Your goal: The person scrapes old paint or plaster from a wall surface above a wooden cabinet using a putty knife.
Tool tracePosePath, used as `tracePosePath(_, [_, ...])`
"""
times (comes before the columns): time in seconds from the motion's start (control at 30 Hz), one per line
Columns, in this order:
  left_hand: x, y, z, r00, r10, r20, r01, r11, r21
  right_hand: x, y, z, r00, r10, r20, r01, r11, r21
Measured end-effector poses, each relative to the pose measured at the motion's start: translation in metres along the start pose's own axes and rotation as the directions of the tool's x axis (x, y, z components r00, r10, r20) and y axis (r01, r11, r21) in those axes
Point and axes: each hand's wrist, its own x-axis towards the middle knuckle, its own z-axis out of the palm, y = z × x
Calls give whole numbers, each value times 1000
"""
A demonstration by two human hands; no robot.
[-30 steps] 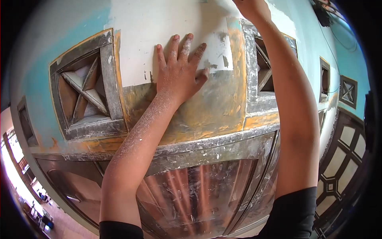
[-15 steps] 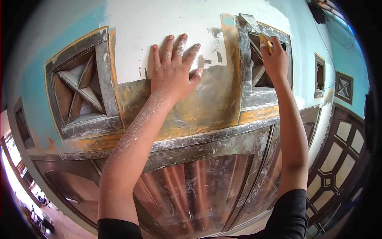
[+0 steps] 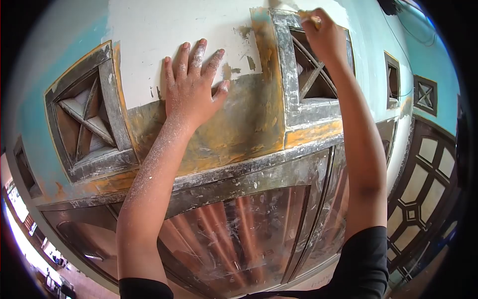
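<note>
My left hand [image 3: 191,92] lies spread against the wall, palm down, its fingers dusted with white powder. Under it the wall [image 3: 224,119] changes from white coating to bare brown and orange. Up at the right, my right hand [image 3: 326,40] is closed round the yellow handle of a putty knife [image 3: 315,21]. The knife is at the top edge of the right vent frame [image 3: 294,65], which is grey, worn and crossed by an X of slats. Its blade is hardly visible from here.
A similar vent frame [image 3: 107,99] is set in the wall at the left. Below runs a dusty wooden ledge [image 3: 224,169] above a glass pane [image 3: 239,234] with reddish curtains behind it. A panelled door [image 3: 423,174] stands at far right, and cables [image 3: 423,40] hang above it.
My right hand has moved up and left with the putty knife, from inside the vent opening's upper part to the frame's top. My left hand stays on the wall; the view has shifted slightly.
</note>
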Motion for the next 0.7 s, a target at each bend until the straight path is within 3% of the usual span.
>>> tracePosePath(0.1, [-1,2,1,1000,-10,-13,10,1000,-11,-33,-23,-2,995,-97,-17,98,995,31])
tracePosePath(0.2, [2,1,0,1000,-7,-4,7,1000,-12,-7,-19,14,988,-147,-55,148,989,16])
tracePosePath(0.23, [1,1,0,1000,-11,-4,11,1000,-17,3,-19,15,996,-83,-19,84,996,23])
tracePosePath(0.37, [-1,2,0,1000,-2,-2,2,1000,-15,-3,-16,8,994,-110,-28,112,990,91])
tracePosePath(0.47, [-2,6,1,1000,-26,0,26,1000,-9,-23,-29,9,994,-106,34,106,994,-1])
tracePosePath(0.53, [-2,7,1,999,-32,14,33,999,-5,-12,-41,10,989,-144,-25,144,990,1])
tracePosePath(0.6, [-2,7,1,999,-32,12,32,999,-1,2,-52,2,996,-16,86,2,989,151])
tracePosePath(0.63, [-3,8,1,999,-34,12,34,999,-6,2,-55,-2,998,-58,28,51,976,209])
tracePosePath(0.7, [-6,12,2,999,-41,21,42,999,-3,-14,-66,-22,994,-72,84,57,983,177])
